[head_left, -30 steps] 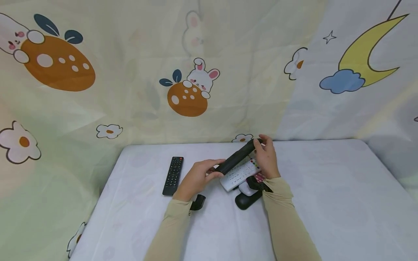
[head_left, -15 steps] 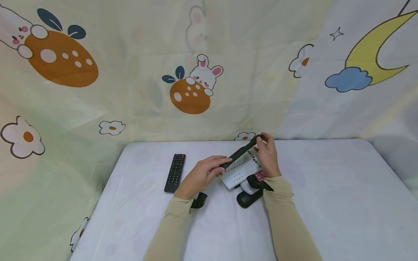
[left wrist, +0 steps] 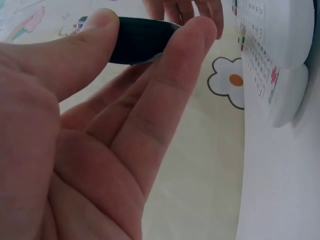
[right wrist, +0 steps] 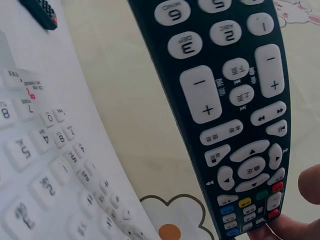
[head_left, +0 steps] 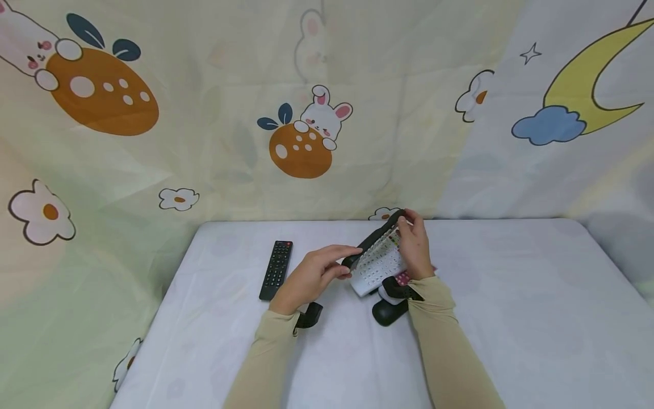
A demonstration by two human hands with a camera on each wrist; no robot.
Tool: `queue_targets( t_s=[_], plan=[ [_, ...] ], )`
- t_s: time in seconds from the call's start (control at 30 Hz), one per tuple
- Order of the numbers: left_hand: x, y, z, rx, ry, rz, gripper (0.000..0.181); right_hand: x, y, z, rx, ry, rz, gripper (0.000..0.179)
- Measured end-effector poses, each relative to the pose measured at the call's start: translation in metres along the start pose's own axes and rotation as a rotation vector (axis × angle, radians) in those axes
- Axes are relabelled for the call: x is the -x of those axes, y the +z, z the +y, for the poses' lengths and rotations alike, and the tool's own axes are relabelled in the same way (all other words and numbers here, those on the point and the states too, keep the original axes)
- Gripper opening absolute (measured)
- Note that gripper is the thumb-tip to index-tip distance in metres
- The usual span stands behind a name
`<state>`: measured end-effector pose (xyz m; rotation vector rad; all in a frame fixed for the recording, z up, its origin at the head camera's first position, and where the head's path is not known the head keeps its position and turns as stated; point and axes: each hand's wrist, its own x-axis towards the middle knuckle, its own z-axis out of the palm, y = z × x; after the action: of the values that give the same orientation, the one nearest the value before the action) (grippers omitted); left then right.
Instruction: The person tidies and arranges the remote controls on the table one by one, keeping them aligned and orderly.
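A black remote control (head_left: 379,234) with pale buttons is held up slantwise between both hands. My left hand (head_left: 315,275) pinches its near end; in the left wrist view the thumb lies on one side of the remote's dark end (left wrist: 142,41) and fingers on the other. My right hand (head_left: 415,244) grips the far end. The right wrist view shows the remote's button face (right wrist: 225,100), with coloured keys near the right fingers (right wrist: 285,227). Below the held remote, white remotes (head_left: 378,274) lie on the table, partly covered by it and the right hand.
Another black remote (head_left: 276,270) lies left of the left hand. By the right wrist are a red-and-white patterned thing (head_left: 403,278) and a rounded black object (head_left: 389,312), partly hidden. The white-covered table (head_left: 511,318) meets a printed curtain (head_left: 214,142) behind.
The held black remote has rolled in the hands: its broad dark side has narrowed to a thin strip and pale buttons show along its edge. The head view has shifted slightly.
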<state>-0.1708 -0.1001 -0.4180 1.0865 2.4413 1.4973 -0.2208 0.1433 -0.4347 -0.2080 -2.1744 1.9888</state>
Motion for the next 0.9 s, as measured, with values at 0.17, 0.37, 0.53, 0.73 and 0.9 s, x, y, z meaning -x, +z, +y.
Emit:
queue_targets(
  t_s=[0.17,0.37,0.53,0.73,0.9],
  plan=[
    [0.006,-0.003,0.004,-0.030,-0.055,0.000,0.047,0.000,0.005,0.001,-0.026,-0.021,-0.028,0.047],
    [0.017,-0.005,0.005,-0.126,-0.081,0.014,0.047,0.003,0.012,0.004,-0.019,-0.044,-0.054,0.044],
    [0.023,-0.005,0.000,-0.218,-0.029,0.043,0.045,0.003,0.016,0.003,0.014,-0.063,-0.090,0.043],
    [0.029,-0.004,-0.002,-0.211,-0.027,0.064,0.047,0.003,0.022,-0.002,0.056,-0.121,-0.124,0.040],
    [0.036,-0.004,-0.001,-0.219,-0.048,0.070,0.050,0.003,0.029,-0.007,0.075,-0.157,-0.155,0.039]
  ],
)
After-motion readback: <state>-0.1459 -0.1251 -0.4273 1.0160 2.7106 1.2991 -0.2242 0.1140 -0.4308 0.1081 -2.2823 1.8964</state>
